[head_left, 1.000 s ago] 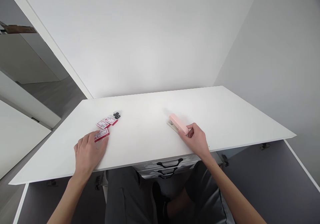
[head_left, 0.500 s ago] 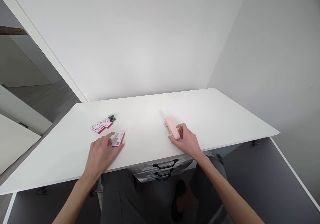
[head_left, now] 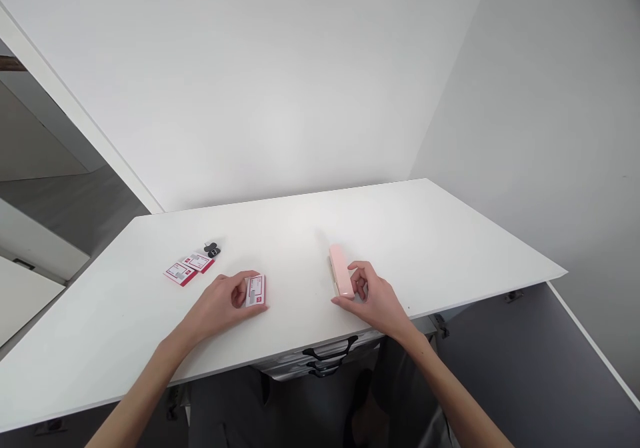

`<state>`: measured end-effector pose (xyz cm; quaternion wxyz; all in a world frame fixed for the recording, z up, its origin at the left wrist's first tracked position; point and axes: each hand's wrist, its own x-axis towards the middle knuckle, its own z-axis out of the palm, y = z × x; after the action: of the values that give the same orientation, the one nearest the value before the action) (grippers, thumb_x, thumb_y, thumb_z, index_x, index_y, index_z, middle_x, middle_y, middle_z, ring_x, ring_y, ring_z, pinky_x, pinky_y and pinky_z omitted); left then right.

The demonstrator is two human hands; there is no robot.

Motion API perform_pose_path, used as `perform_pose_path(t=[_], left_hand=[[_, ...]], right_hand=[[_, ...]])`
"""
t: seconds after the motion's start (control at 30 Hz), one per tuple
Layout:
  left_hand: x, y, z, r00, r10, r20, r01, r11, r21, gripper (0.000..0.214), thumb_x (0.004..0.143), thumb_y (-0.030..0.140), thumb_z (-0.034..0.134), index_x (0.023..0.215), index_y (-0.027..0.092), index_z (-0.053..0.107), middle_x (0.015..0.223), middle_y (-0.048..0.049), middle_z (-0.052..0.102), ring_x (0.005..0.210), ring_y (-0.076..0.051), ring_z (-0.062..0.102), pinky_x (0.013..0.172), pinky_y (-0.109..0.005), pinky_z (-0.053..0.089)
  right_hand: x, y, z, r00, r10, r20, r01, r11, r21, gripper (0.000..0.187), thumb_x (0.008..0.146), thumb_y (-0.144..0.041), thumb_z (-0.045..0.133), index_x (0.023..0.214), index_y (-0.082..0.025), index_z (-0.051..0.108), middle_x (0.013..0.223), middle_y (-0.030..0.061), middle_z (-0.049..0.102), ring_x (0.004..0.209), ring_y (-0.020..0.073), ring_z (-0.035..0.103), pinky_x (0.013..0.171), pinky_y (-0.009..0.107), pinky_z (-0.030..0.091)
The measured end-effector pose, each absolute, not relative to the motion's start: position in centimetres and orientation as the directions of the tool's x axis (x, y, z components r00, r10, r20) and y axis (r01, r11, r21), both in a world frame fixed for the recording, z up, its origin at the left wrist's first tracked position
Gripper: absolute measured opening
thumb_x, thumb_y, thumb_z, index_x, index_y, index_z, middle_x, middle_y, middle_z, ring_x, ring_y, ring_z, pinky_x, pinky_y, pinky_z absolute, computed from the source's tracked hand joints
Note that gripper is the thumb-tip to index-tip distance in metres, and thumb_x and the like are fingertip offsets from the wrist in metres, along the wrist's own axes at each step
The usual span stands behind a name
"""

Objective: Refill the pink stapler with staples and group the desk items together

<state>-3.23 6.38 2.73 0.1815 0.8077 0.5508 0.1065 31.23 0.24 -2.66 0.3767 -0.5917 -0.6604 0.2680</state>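
Note:
My left hand [head_left: 220,305] grips a small red-and-white staple box [head_left: 255,291] that rests on the white table [head_left: 425,235], fingers curled round its near end. My right hand [head_left: 373,295] holds the near end of a pink stapler [head_left: 339,269], which lies on the table pointing away from me. Box and stapler sit roughly a hand's width apart near the table's front edge.
Two more red-and-white boxes [head_left: 187,268] lie at the left of the table, with a small black object [head_left: 212,249] just behind them. Under the front edge are drawers with black handles [head_left: 327,355]. Walls close off the back and right.
My left hand has slid one box from the left group rightward toward the middle. My right hand has drawn the stapler closer and turned it to point straight away.

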Motion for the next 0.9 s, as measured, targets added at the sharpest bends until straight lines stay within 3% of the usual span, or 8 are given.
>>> perform_pose_path(t=[0.13, 0.27, 0.53, 0.67, 0.8, 0.9], left_hand=[[0.8, 7.0, 2.1, 0.476, 0.879, 0.009, 0.766, -0.42, 0.488, 0.065, 0.075, 0.074, 0.071, 0.122, 0.028, 0.068, 0.072, 0.0014, 0.062, 0.078, -0.024, 0.064, 0.076, -0.035, 0.049], [5.5, 7.4, 1.3, 0.59, 0.806, 0.039, 0.663, -0.512, 0.546, 0.07, 0.069, 0.076, 0.076, 0.116, 0.025, 0.067, 0.068, 0.0052, 0.057, 0.066, -0.019, 0.06, 0.086, -0.038, 0.048], [9.2, 7.6, 0.0, 0.609, 0.785, 0.113, 0.661, -0.581, 0.475, 0.068, 0.068, 0.08, 0.074, 0.105, 0.024, 0.067, 0.068, 0.0043, 0.057, 0.062, -0.018, 0.056, 0.084, -0.039, 0.043], [9.4, 7.6, -0.5, 0.593, 0.796, 0.119, 0.678, -0.573, 0.46, 0.069, 0.072, 0.081, 0.071, 0.111, 0.024, 0.068, 0.069, 0.0025, 0.061, 0.066, -0.02, 0.058, 0.083, -0.039, 0.043], [9.1, 7.4, -0.8, 0.599, 0.79, 0.13, 0.674, -0.585, 0.451, 0.084, 0.072, 0.081, 0.071, 0.133, 0.024, 0.062, 0.071, 0.0024, 0.062, 0.07, -0.021, 0.06, 0.083, -0.039, 0.043], [7.8, 7.6, -0.7, 0.559, 0.8, 0.217, 0.695, -0.595, 0.404, 0.085, 0.076, 0.076, 0.072, 0.14, 0.024, 0.057, 0.074, 0.0018, 0.062, 0.077, -0.023, 0.062, 0.09, -0.041, 0.043]], right_hand=[[31.2, 0.4, -2.9, -0.011, 0.985, 0.172, 0.564, 0.148, -0.812, 0.054, 0.085, -0.054, 0.075, 0.123, -0.029, 0.047, 0.081, -0.0057, 0.057, 0.067, 0.0174, 0.056, 0.065, 0.03, 0.046], [31.3, 0.5, -3.0, 0.001, 0.984, 0.18, 0.558, 0.149, -0.816, 0.055, 0.085, -0.056, 0.074, 0.123, -0.027, 0.048, 0.08, -0.0051, 0.057, 0.066, 0.0176, 0.055, 0.065, 0.03, 0.046], [31.2, 0.5, -2.9, -0.011, 0.982, 0.187, 0.56, 0.161, -0.812, 0.049, 0.09, -0.058, 0.068, 0.123, -0.028, 0.049, 0.082, -0.0033, 0.06, 0.066, 0.0178, 0.057, 0.064, 0.031, 0.048], [31.1, 0.5, -2.7, -0.011, 0.981, 0.193, 0.566, 0.165, -0.808, 0.044, 0.092, -0.058, 0.064, 0.121, -0.027, 0.051, 0.08, -0.0025, 0.062, 0.065, 0.0183, 0.057, 0.064, 0.032, 0.049], [31.1, 0.5, -2.7, -0.015, 0.98, 0.197, 0.566, 0.17, -0.807, 0.044, 0.092, -0.057, 0.064, 0.121, -0.027, 0.051, 0.079, -0.0029, 0.062, 0.066, 0.0184, 0.058, 0.065, 0.032, 0.05], [31.2, 0.4, -2.7, -0.011, 0.982, 0.188, 0.546, 0.163, -0.822, 0.043, 0.093, -0.057, 0.064, 0.121, -0.027, 0.051, 0.078, -0.0032, 0.063, 0.067, 0.0186, 0.059, 0.066, 0.033, 0.05]])
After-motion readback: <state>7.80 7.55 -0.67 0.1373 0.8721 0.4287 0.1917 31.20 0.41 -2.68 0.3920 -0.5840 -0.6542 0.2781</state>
